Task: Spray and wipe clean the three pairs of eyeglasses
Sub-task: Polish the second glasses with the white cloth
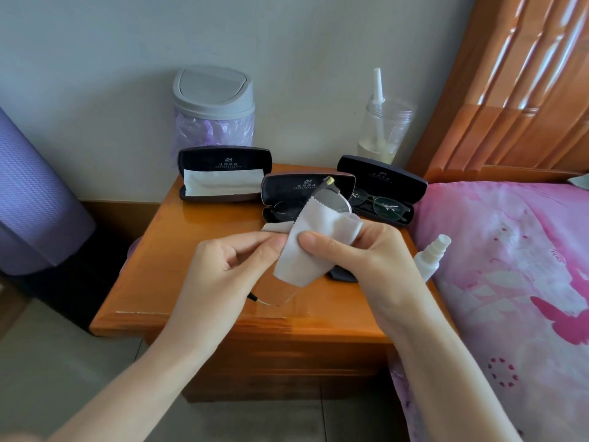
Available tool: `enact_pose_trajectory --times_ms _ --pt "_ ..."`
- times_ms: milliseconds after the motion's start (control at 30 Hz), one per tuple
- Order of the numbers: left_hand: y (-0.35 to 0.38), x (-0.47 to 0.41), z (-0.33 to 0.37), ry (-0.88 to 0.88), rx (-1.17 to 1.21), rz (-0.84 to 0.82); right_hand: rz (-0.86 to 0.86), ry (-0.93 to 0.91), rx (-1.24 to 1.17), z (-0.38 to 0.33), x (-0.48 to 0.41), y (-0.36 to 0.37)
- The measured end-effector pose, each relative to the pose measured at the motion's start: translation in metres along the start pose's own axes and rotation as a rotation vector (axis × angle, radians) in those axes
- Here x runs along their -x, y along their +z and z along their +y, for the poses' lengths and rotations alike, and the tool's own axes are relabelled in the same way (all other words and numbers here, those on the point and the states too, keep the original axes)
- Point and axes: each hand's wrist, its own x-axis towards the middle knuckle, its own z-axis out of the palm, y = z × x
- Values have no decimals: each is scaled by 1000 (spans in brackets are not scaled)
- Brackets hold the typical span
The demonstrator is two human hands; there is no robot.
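Note:
Over the wooden nightstand (197,256) both hands hold a pair of rimless eyeglasses (331,199) wrapped in a white cleaning cloth (314,240). My left hand (236,266) pinches the glasses at the cloth's left edge. My right hand (360,253) pinches the cloth over a lens, thumb on top. One clear lens (277,293) hangs below the cloth. A second pair of glasses (283,212) lies in the middle open case (306,186). A dark-framed pair (385,205) lies in the right open case (382,183). A white spray bottle (430,258) rests against the bed.
The left open case (223,173) holds only a white cloth. A small grey swing-lid bin (213,106) and a clear cup (385,129) stand at the back by the wall. A pink bedspread (510,266) borders the nightstand's right side. A purple rolled mat (35,199) stands left.

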Motion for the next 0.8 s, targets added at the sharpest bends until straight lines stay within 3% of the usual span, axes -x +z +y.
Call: enact_pose_trajectory --times_ms 500,567,667,800 --pt "-19 -13 2 73 -170 -2 164 -6 113 4 -4 -19" --pt "-26 -16 3 68 -178 7 136 33 233 8 -7 -18" --pt "-32 -19 6 61 -174 -20 70 81 618 25 -14 -16" --pt "-35 -21 7 47 -214 -79 142 28 908 28 -16 -15"
